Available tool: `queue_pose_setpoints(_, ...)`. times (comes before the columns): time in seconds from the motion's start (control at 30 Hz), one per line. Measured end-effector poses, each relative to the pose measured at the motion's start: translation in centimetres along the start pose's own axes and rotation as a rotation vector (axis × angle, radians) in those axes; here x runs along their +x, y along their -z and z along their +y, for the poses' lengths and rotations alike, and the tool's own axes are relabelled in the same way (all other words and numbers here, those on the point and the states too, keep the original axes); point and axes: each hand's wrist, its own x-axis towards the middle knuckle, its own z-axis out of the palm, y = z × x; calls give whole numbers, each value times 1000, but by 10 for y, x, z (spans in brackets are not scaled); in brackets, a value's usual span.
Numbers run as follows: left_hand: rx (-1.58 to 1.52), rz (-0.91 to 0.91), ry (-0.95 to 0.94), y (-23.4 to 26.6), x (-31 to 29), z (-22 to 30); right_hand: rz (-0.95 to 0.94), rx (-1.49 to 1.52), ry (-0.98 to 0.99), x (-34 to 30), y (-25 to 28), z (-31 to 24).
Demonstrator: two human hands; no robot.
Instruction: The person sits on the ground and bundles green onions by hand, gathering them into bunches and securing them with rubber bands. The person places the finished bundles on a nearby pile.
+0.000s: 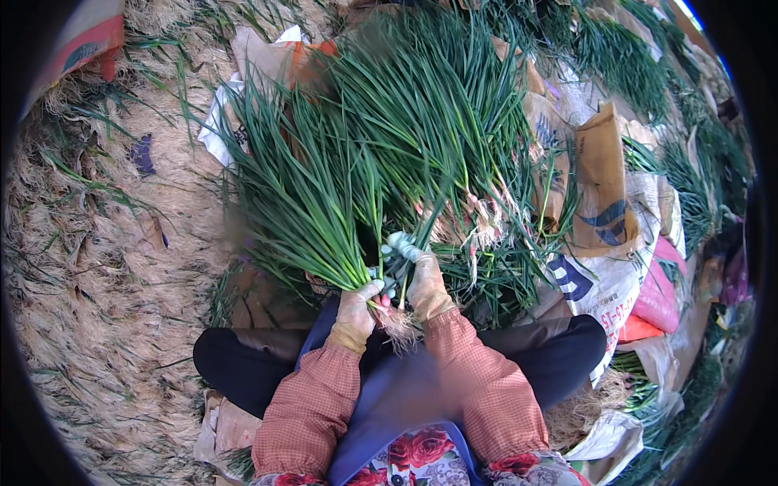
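My left hand (354, 317), in a soiled pale glove, is closed around the lower stems of a bunch of green onions (320, 215). The long leaves fan away up and to the left. Reddish bulb ends and pale stringy roots (397, 326) stick out below that grip, over my lap. Right beside it, my right hand (427, 285), gloved with bluish fingertips, is closed on a few green onion leaves (429, 227); its fingers partly hide them. Just beyond both hands lies a large pile of green onions (429, 105), roots toward me.
Root trimmings and stray leaves (121, 308) cover the ground at left. Printed sacks (600, 300) and a brown paper bag (601, 178) lie at right, near a pink sack (658, 296). More green onions (624, 69) are heaped at the far right. My crossed legs (559, 348) frame my lap.
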Motion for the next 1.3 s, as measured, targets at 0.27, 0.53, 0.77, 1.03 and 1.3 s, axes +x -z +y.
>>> queue_pose_setpoints(0.27,141,68,-427,-34,-49,48,-130,151,86,37,-5,-31)
queue_pose_setpoints(0.53,219,188,-321,64,4,105,-61,-593,335,2,7,-103)
queue_pose_setpoints(0.77,106,227,-248,76,29,93,728,-2054,1122,-5,89,-214)
queue_pose_setpoints(1.03,335,306,-271,79,19,110,79,-1276,813,25,33,-116)
queue_pose_setpoints(1.3,437,363,-497,37,-35,174,203,-2091,487,88,53,-76)
